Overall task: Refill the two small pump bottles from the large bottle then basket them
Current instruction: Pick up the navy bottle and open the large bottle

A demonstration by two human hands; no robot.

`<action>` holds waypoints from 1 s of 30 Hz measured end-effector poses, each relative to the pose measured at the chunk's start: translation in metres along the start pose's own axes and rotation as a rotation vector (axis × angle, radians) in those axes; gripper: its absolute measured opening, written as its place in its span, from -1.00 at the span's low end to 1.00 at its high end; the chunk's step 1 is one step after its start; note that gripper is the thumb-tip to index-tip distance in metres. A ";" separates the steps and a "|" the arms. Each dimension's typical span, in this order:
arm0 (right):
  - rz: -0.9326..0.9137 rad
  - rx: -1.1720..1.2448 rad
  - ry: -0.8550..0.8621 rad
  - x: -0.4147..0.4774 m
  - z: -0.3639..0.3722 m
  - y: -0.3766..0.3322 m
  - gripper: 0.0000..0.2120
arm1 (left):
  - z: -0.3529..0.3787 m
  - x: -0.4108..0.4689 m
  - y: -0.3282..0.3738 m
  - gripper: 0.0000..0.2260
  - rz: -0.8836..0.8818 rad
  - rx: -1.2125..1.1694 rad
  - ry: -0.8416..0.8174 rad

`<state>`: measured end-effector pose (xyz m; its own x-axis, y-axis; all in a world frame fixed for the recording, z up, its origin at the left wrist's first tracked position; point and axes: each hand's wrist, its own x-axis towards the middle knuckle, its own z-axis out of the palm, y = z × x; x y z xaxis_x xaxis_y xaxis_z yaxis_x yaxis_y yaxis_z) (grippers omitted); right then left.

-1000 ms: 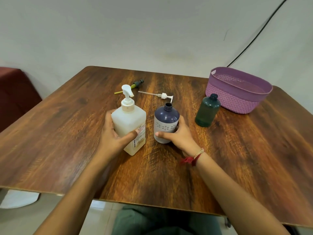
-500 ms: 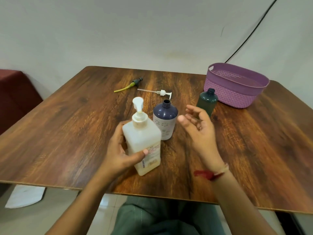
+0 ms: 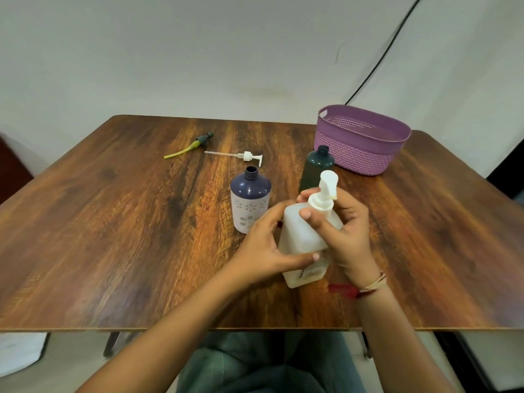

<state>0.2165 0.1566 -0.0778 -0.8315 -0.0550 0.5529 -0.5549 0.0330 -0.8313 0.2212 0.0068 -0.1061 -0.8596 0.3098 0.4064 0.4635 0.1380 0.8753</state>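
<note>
The large white bottle [image 3: 300, 236] with its white pump head stands near the table's front, tilted a little. My left hand [image 3: 263, 248] grips its body from the left. My right hand [image 3: 343, 225] curls round the pump collar at its neck. Behind them, the purple bottle [image 3: 249, 202] stands upright with its neck uncapped. To its right stands the dark green bottle [image 3: 316, 168], partly hidden by the pump head. A white pump [image 3: 246, 156] and a green-tubed pump [image 3: 190, 146] lie loose farther back. The purple basket [image 3: 363, 143] sits at the back right.
The wooden table [image 3: 113, 236] carries everything. A black cable [image 3: 382, 58] runs down the wall behind the basket. My lap in green cloth shows below the table's front edge.
My left hand has carried the large bottle to the right and nearer to me. My right hand let go of the purple bottle and now grips the large bottle's pump collar.
</note>
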 end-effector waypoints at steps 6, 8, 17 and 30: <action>-0.024 0.010 0.192 0.018 -0.001 0.013 -0.86 | -0.002 0.015 -0.001 -0.39 0.121 0.199 0.162; -0.009 0.013 0.226 0.023 -0.001 0.020 -0.85 | -0.008 0.014 -0.001 -0.36 0.158 0.324 0.273; -0.021 -0.075 0.237 0.044 -0.001 0.040 -0.84 | -0.041 0.011 -0.038 -0.11 -0.253 0.247 0.430; 0.078 -0.089 0.161 0.051 0.003 0.043 -0.57 | -0.040 0.024 -0.055 -0.28 -0.206 -0.032 0.410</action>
<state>0.1507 0.1524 -0.0854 -0.8618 0.1113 0.4949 -0.4828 0.1196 -0.8675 0.1666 -0.0309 -0.1337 -0.9503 -0.1198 0.2874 0.2726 0.1262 0.9538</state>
